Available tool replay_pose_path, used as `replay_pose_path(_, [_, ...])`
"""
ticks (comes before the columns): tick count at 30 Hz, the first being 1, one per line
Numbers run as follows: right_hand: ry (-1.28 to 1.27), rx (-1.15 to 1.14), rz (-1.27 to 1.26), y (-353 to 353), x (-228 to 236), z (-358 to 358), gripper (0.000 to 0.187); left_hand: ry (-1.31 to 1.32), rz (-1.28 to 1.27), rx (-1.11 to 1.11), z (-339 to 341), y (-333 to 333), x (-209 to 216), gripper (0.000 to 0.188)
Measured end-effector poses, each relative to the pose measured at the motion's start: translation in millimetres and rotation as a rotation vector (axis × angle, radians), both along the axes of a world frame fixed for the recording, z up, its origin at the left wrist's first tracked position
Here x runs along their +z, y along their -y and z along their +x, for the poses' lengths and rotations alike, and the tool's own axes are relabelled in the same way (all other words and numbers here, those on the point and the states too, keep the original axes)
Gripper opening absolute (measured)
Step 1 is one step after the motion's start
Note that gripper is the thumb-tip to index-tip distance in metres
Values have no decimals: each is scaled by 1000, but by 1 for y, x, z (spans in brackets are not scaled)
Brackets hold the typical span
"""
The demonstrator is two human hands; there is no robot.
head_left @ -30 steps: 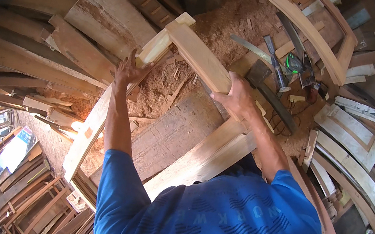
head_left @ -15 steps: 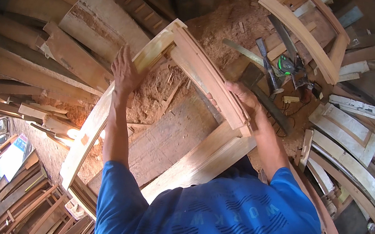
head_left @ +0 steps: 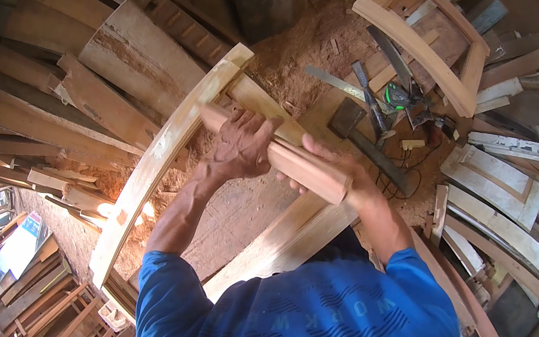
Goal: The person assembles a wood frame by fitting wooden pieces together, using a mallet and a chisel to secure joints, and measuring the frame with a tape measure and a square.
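Observation:
A reddish, grooved length of wooden moulding (head_left: pixel 313 175) is held in both of my hands above a pale wooden frame. My left hand (head_left: pixel 243 143) wraps over its far part in a fist. My right hand (head_left: pixel 326 157) grips it close to the near end, thumb above and fingertips showing below. The moulding's far tip is blurred and comes near the frame's long curved side (head_left: pixel 160 153); I cannot tell if they touch. A cross rail (head_left: pixel 268 105) of the frame lies beyond my hands, and a thick near rail (head_left: pixel 292 230) runs in front of my body.
Another wooden frame (head_left: pixel 432 43) stands at the far right. Near it lie a green-and-black power tool (head_left: pixel 400 97), a hammer-like tool (head_left: pixel 372 100) and cords on a dusty floor. Boards (head_left: pixel 51 103) are piled along the left, white panels (head_left: pixel 495 183) on the right.
My left hand has come from the curved side onto the moulding and closed round it. The moulding has turned, its far end swinging left and nearer, off the cross rail.

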State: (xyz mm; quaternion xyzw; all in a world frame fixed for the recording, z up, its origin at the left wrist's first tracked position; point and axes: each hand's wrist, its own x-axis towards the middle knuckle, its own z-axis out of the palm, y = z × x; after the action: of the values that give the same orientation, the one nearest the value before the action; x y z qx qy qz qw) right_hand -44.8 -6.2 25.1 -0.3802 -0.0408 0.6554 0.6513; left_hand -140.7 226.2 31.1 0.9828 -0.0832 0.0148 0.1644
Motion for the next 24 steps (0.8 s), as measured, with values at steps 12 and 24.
replay_pose_path(12, [718,-427,-696,83,-59,73,34,-571,-1057,436,-59,24,-15,82])
replay_pose_path(24, [1475,-208,-1132,140,-74,114,32,-750,-1636,355,-85,40,-68,57])
